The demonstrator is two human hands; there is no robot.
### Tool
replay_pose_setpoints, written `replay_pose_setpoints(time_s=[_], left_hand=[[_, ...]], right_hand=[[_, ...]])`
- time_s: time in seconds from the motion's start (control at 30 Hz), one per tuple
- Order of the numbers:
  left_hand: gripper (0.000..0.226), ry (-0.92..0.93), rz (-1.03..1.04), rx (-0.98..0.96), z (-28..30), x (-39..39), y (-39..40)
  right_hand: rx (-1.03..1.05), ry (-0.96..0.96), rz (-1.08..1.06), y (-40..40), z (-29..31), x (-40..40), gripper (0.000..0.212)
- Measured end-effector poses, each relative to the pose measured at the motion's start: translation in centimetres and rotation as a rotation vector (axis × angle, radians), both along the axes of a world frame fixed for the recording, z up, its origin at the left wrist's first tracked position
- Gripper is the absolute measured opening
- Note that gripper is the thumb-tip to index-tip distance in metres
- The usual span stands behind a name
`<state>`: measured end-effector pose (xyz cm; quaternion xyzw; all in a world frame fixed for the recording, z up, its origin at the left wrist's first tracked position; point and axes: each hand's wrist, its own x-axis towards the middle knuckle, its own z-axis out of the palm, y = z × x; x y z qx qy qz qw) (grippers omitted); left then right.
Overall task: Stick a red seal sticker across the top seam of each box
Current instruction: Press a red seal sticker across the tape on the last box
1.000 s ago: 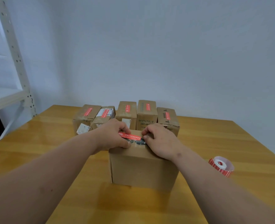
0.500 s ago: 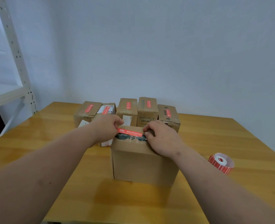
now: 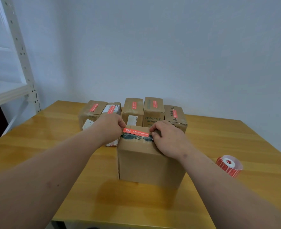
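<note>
Both hands, left (image 3: 111,128) and right (image 3: 167,138), pinch red seal sticker (image 3: 136,131) ends over front box (image 3: 150,156). Risk: skewed laydown, wrinkle, seam missed.

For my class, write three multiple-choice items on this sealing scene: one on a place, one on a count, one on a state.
1. Where is the sticker roll?
A. on the shelf
B. on the table, right of the front box
C. on a back box

2. How many boxes in the back row carry a red sticker?
A. two
B. three
C. five

3. How is the red sticker on the front box held?
A. pinched at both ends
B. lying untouched
C. on the roll

Key: B, it lies on the table; C, each shows red; A, left hand and right hand hold the ends.
</note>
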<state>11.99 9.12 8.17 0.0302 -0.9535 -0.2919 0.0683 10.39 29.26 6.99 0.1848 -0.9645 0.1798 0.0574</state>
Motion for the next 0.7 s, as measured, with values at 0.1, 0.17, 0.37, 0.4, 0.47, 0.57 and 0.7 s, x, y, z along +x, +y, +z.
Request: replay_pose_setpoints(time_s=[0.1,0.17,0.37,0.4,0.47,0.57,0.7], left_hand=[[0.022,0.001,0.024,0.001,0.1,0.0,0.3],[0.021,0.001,0.028,0.005,0.1,0.1,0.4],[0.017,-0.003,0.018,0.042,0.4,0.1,0.6],[0.016,-0.008,0.014,0.036,0.4,0.0,0.7],[0.015,-0.017,0.016,0.006,0.4,0.0,0.8],[0.015,-0.020,0.021,-0.066,0.6,0.1,1.1],[0.015,-0.050,-0.002,-0.161,1.1,0.3,1.4]], right_hand=[[-0.002,-0.002,0.000,0.0,0.0,0.0,0.020],[-0.001,-0.004,0.001,0.1,0.0,0.0,0.019],[-0.002,-0.005,0.003,0.0,0.0,0.1,0.020],[-0.003,-0.003,0.001,0.0,0.0,0.1,0.020],[-0.010,-0.001,-0.003,0.0,0.0,0.1,0.020],[-0.010,0.000,-0.001,0.0,-0.1,0.2,0.020],[-0.010,0.001,-0.001,0.0,0.0,0.2,0.021]])
